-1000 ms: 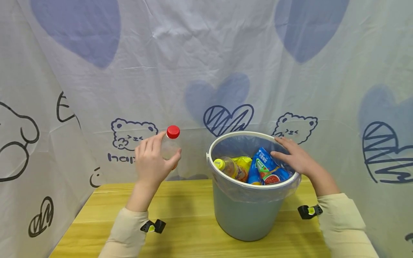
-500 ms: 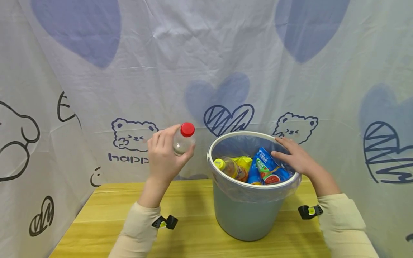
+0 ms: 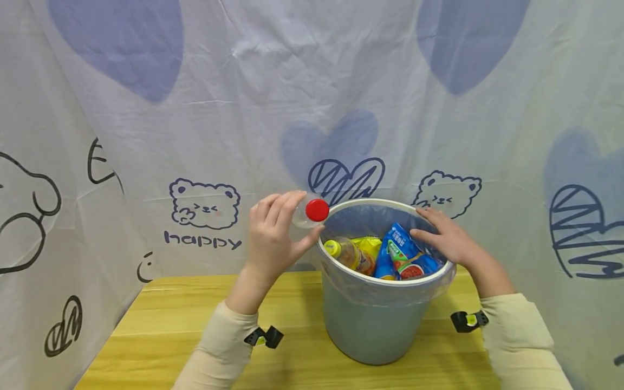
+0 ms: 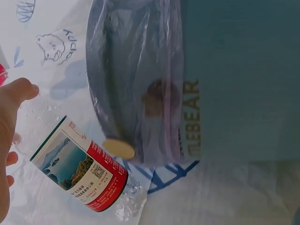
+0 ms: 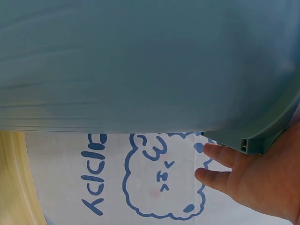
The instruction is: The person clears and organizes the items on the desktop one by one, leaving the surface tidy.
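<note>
A clear plastic bottle [image 4: 77,161] with a red cap [image 3: 317,210] and a printed landscape label is gripped near its neck by my left hand [image 3: 275,230]. In the head view the bottle is tilted, cap toward me, just left of the bin's rim. The grey bin [image 3: 372,325] has a white rim and a clear liner folded over it. My right hand [image 3: 450,238] rests on the bin's right rim, its fingers extended. Inside the bin lie a bottle with a yellow cap [image 3: 333,248], a yellow packet [image 3: 368,245] and a blue snack bag [image 3: 402,252].
The bin stands on a yellow wood-grain table [image 3: 195,314]. Behind and at both sides hangs a white cloth [image 3: 253,124] printed with hearts and bears. A dark wrist camera [image 3: 263,337] is strapped to the left sleeve.
My left hand has carried the bottle rightward to the bin's left rim, and the bottle has tipped so its cap points more toward the head camera. The right hand stays on the rim.
</note>
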Demonstrator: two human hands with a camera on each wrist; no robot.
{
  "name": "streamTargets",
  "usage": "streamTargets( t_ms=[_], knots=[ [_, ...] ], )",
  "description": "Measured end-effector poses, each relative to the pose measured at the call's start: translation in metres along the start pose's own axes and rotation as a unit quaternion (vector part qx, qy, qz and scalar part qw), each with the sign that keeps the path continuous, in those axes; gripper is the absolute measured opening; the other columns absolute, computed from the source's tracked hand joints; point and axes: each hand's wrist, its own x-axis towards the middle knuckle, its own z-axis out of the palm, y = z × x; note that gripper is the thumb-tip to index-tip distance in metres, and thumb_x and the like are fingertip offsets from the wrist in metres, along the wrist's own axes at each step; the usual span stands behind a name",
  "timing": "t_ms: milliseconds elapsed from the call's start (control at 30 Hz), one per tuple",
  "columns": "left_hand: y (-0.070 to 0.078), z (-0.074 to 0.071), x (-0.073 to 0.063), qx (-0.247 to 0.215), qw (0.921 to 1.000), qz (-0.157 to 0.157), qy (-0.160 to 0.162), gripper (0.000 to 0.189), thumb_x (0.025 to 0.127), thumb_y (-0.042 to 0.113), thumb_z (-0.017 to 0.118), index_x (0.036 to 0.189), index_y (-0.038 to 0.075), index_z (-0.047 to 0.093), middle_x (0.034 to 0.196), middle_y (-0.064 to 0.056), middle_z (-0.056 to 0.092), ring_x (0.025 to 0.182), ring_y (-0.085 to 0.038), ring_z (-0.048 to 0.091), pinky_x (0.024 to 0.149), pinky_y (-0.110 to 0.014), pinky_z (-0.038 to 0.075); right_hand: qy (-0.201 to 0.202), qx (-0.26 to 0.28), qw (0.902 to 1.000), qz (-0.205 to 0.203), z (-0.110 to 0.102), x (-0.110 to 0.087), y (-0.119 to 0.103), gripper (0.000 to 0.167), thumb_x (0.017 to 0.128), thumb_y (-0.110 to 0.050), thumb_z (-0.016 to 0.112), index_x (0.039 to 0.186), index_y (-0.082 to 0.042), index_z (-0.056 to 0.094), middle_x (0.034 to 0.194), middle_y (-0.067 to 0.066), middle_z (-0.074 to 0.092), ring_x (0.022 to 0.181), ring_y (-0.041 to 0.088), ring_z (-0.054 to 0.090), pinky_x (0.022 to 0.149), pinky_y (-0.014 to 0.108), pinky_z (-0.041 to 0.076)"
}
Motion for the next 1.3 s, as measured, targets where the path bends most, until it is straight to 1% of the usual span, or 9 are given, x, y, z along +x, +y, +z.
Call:
streamTargets(
  t_ms=[133, 300, 467, 600, 767, 967, 1067, 1167, 1300],
  knots=[
    [0.008, 0.004, 0.001, -0.014, 0.9996, 0.025, -0.005, 0.056, 0.081, 0.043, 0.070, 0.123, 0.008, 0.061, 0.118, -0.009, 0.068, 0.103, -0.030, 0.058, 0.084, -0.044, 0.045, 0.000, -0.002, 1.0000, 0.001, -0.001, -0.001, 0.000, 0.080, 0.096, -0.056, 0.045, 0.155, -0.008, 0.020, 0.160, 0.029, 0.010, 0.144, 0.055, 0.008, 0.106, 0.076, 0.015],
    [0.017, 0.007, 0.001, -0.020, 0.9984, 0.051, -0.016, 0.060, 0.071, 0.033, 0.077, 0.123, 0.010, 0.060, 0.122, -0.008, 0.067, 0.105, -0.029, 0.057, 0.086, -0.043, 0.045, 0.000, -0.003, 1.0000, -0.001, -0.001, -0.001, -0.001, 0.081, 0.096, -0.057, 0.045, 0.155, -0.007, 0.020, 0.160, 0.029, 0.010, 0.144, 0.055, 0.008, 0.106, 0.077, 0.014],
    [0.025, 0.009, 0.000, -0.021, 0.9971, 0.067, -0.027, 0.064, 0.068, 0.035, 0.081, 0.123, 0.010, 0.060, 0.125, -0.007, 0.066, 0.105, -0.028, 0.057, 0.087, -0.042, 0.046, 0.000, -0.003, 1.0000, -0.003, 0.000, 0.000, -0.001, 0.080, 0.097, -0.056, 0.045, 0.155, -0.007, 0.020, 0.159, 0.029, 0.010, 0.144, 0.055, 0.009, 0.106, 0.077, 0.015],
    [0.032, 0.011, -0.001, -0.035, 0.9963, 0.068, -0.038, 0.069, 0.067, 0.039, 0.084, 0.123, 0.010, 0.059, 0.125, -0.007, 0.067, 0.106, -0.026, 0.057, 0.087, -0.041, 0.046, 0.001, -0.001, 1.0000, -0.004, 0.000, 0.000, -0.001, 0.079, 0.097, -0.055, 0.045, 0.155, -0.007, 0.020, 0.159, 0.029, 0.010, 0.144, 0.056, 0.010, 0.106, 0.077, 0.016],
    [0.038, 0.013, -0.004, -0.059, 0.9939, 0.066, -0.066, 0.072, 0.065, 0.040, 0.086, 0.124, 0.010, 0.057, 0.127, -0.006, 0.066, 0.108, -0.025, 0.056, 0.088, -0.040, 0.046, 0.001, -0.001, 1.0000, -0.006, 0.000, 0.000, -0.001, 0.079, 0.097, -0.055, 0.045, 0.155, -0.007, 0.021, 0.159, 0.030, 0.010, 0.144, 0.056, 0.010, 0.106, 0.076, 0.016],
    [0.042, 0.016, -0.006, -0.084, 0.9892, 0.059, -0.105, 0.068, 0.072, 0.044, 0.081, 0.126, 0.011, 0.055, 0.127, -0.003, 0.066, 0.108, -0.025, 0.057, 0.089, -0.039, 0.045, 0.004, 0.001, 1.0000, -0.008, -0.001, 0.000, -0.001, 0.078, 0.097, -0.054, 0.046, 0.155, -0.007, 0.021, 0.159, 0.030, 0.011, 0.143, 0.056, 0.010, 0.105, 0.077, 0.016],
    [0.042, 0.017, -0.007, -0.081, 0.9883, 0.061, -0.114, 0.067, 0.074, 0.047, 0.080, 0.126, 0.012, 0.056, 0.125, -0.002, 0.067, 0.105, -0.024, 0.058, 0.088, -0.039, 0.045, 0.004, 0.001, 0.9999, -0.010, -0.002, 0.000, -0.001, 0.078, 0.097, -0.054, 0.045, 0.155, -0.007, 0.021, 0.159, 0.030, 0.011, 0.143, 0.056, 0.011, 0.105, 0.077, 0.016],
    [0.042, 0.018, -0.009, -0.069, 0.9875, 0.065, -0.126, 0.067, 0.074, 0.050, 0.080, 0.126, 0.014, 0.058, 0.123, -0.001, 0.068, 0.105, -0.023, 0.059, 0.088, -0.039, 0.045, 0.003, 0.003, 0.9999, -0.011, -0.002, 0.000, -0.001, 0.079, 0.097, -0.054, 0.045, 0.155, -0.007, 0.021, 0.159, 0.030, 0.011, 0.143, 0.056, 0.010, 0.105, 0.077, 0.016],
    [0.044, 0.019, -0.010, -0.057, 0.9845, 0.062, -0.154, 0.066, 0.074, 0.055, 0.078, 0.127, 0.018, 0.061, 0.121, 0.000, 0.068, 0.107, -0.022, 0.058, 0.089, -0.038, 0.045, 0.003, 0.004, 0.9999, -0.013, -0.002, 0.000, -0.001, 0.079, 0.097, -0.054, 0.045, 0.155, -0.007, 0.020, 0.159, 0.030, 0.010, 0.143, 0.056, 0.009, 0.105, 0.077, 0.015]
  ],
)
